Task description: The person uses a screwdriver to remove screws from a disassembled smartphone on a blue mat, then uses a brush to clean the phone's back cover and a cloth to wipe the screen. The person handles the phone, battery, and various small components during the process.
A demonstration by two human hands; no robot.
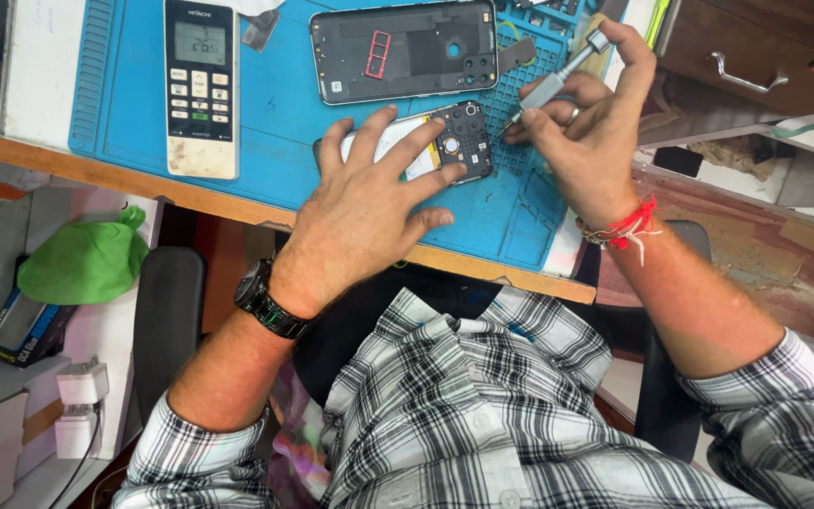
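Blue mat on worktop | left hand flat, fingers spread, pinning opened phone | right hand pinching screwdriver, tip just right of phone's camera end, phone's long axis left-right

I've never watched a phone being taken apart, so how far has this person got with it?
Done: the back cover is already off and lies apart on the blue mat. In hand: the left hand pins the opened phone flat, while the right hand works a small screwdriver at its camera end. Left: the inner plate there looks still in place, so the job seems at an early stage.
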